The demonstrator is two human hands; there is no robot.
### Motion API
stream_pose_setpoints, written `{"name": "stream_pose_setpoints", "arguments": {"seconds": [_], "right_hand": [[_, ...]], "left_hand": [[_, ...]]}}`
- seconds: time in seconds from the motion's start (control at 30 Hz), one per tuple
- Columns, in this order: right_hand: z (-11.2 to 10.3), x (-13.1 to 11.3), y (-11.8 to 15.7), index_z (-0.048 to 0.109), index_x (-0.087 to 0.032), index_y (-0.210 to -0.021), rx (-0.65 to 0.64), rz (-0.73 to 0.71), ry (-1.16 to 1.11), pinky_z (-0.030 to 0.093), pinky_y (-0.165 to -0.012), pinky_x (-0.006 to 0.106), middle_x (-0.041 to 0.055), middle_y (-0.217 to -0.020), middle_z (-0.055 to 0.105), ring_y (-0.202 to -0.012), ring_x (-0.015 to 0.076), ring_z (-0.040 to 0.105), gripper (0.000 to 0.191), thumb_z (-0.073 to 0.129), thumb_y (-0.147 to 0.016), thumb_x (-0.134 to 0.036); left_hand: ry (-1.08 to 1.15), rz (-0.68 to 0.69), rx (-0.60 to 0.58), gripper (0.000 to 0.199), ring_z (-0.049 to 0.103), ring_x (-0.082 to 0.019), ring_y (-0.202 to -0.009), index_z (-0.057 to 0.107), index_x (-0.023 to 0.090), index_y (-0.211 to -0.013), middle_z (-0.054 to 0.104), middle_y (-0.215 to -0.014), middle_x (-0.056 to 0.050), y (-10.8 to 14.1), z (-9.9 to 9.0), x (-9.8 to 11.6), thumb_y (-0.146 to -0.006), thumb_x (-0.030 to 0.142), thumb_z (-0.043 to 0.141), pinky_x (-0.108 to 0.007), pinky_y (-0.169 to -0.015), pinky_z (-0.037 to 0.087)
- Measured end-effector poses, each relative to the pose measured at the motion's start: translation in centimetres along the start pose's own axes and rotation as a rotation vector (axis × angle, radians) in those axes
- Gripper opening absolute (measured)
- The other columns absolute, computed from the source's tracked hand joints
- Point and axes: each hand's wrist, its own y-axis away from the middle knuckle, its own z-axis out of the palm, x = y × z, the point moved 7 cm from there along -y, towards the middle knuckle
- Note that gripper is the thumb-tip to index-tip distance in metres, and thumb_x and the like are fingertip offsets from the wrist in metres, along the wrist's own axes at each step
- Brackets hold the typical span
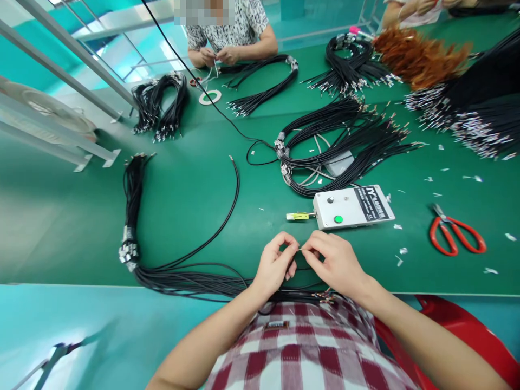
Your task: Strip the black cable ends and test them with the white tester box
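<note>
My left hand [277, 262] and my right hand [331, 260] meet fingertip to fingertip near the table's front edge. Each pinches a thin wire end [300, 249], with the tips almost touching. A bundle of black cables [187, 279], bound at the left by a silvery clasp [129, 252], runs along the edge beneath my left hand to stripped ends [325, 296] by the checkered shirt. Just beyond my fingers lies a white box [351, 208] with a green button and a yellow-tipped piece [299, 216] sticking out of its left side.
Red-handled pliers [457, 233] lie at the right among white scraps. Looped black cables [317, 168] lie behind the box, more bundles [160, 103] at the back. Across the green table [182, 200] a person [231, 38] handles thin wires. Orange strands [420, 57] sit back right.
</note>
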Motion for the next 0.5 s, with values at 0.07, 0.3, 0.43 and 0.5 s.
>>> {"name": "stream_pose_setpoints", "arguments": {"seconds": [0.07, 0.3, 0.43, 0.5], "right_hand": [[0.3, -0.5, 0.0, 0.062, -0.02, -0.077, -0.002, -0.074, 0.127, 0.036, -0.065, 0.028, -0.0011, -0.073, 0.06, -0.062, 0.012, 0.051, 0.022, 0.052, -0.096, -0.02], [0.9, -0.2, 0.4, 0.069, -0.02, -0.095, 0.02, -0.137, 0.359, 0.036, -0.073, 0.032, 0.002, -0.09, 0.071, -0.077, 0.0159, 0.061, 0.017, 0.054, -0.099, -0.026], [0.7, -1.5, 0.2, 0.068, -0.017, -0.107, 0.044, -0.178, 0.485, 0.036, -0.077, 0.036, 0.0059, -0.102, 0.073, -0.089, 0.0207, 0.063, 0.02, 0.063, -0.094, -0.032], [0.9, -2.3, -0.2, 0.07, -0.019, -0.095, 0.034, -0.238, 0.523, 0.034, -0.076, 0.036, 0.0038, -0.094, 0.074, -0.083, 0.019, 0.061, 0.013, 0.06, -0.096, -0.027]], "left_hand": [[-0.111, 0.044, 0.015, 0.029, 0.04, -0.008, -0.043, 0.051, 0.02, -0.08, 0.043, -0.051, 0.008, 0.3, -0.6, 0.5, -0.089, 0.046, 0.061, -0.019, -0.043, 0.03], [-0.433, 0.303, 0.111, 0.022, 0.049, -0.015, -0.073, 0.059, 0.018, -0.076, 0.055, -0.076, -0.001, 0.7, -2.2, 2.1, -0.094, 0.03, 0.053, -0.025, -0.066, 0.038], [-0.424, 0.308, 0.079, 0.022, 0.048, -0.015, -0.072, 0.058, 0.018, -0.078, 0.054, -0.077, -0.001, 0.6, -2.2, 2.0, -0.096, 0.029, 0.051, -0.025, -0.066, 0.037], [-0.452, 0.343, 0.057, 0.022, 0.048, -0.015, -0.072, 0.058, 0.018, -0.077, 0.053, -0.077, -0.001, 0.7, -1.9, 2.4, -0.096, 0.028, 0.051, -0.026, -0.067, 0.037]]}}
